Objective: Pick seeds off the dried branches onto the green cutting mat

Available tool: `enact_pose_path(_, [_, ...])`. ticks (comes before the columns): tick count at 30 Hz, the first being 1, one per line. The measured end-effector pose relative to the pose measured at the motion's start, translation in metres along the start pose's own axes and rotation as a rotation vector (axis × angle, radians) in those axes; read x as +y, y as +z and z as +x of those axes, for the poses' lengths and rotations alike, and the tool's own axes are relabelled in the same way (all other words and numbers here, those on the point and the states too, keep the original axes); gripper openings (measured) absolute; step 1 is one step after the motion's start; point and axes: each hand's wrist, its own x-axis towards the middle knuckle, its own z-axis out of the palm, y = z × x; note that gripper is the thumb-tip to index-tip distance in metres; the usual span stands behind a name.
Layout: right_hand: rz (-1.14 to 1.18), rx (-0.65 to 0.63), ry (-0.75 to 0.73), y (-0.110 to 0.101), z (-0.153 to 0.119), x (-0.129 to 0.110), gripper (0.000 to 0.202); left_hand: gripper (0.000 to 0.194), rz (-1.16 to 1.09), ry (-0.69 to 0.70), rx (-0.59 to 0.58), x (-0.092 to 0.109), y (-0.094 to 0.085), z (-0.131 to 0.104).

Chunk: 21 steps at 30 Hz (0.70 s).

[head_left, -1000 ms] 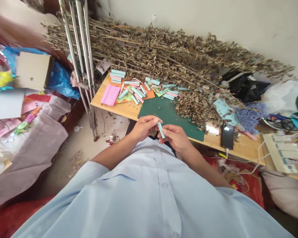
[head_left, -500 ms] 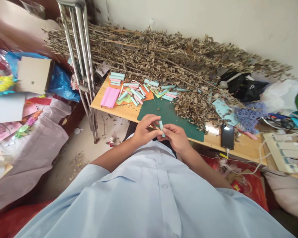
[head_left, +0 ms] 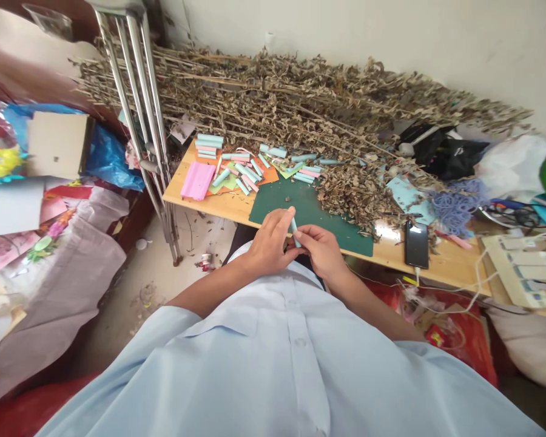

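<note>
A light blue paper roll is held between my two hands, tilted, just in front of my shirt. My right hand pinches its lower part between thumb and fingers. Against its left side lies my left hand, fingers long and close together, thumb near the roll's lower end. Beyond my hands is a green mat at the table edge. Several blue and pink paper rolls lie on coloured sheets at the back left, beside a folded pink paper.
Crumbled dry leaves cover the mat's right part, with long dried plant stems behind. A phone on a cable and a power strip are at the right. Metal crutches stand at the left, near a cloth-covered surface.
My left fingers have straightened and moved along the roll, hiding more of its lower left side. My right hand still pinches it. The view has shifted slightly.
</note>
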Motion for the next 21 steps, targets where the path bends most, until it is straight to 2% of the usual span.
enact_pose_path(7, [0.06,0.019,0.012,0.0043,-0.0005,0.0002,0.028,0.097,-0.006,-0.009,0.021,-0.0033,0.0061,-0.0027])
enact_pose_path(14, [0.157,-0.045,0.127,-0.002,0.0027,-0.0042,0.031,0.101,-0.147,-0.038,0.046,-0.0047,0.006,-0.0028])
enact_pose_path(21, [0.125,-0.012,0.086,0.0,0.002,-0.0014,0.028,0.108,-0.112,-0.062,0.015,-0.0053,0.0046,-0.0007])
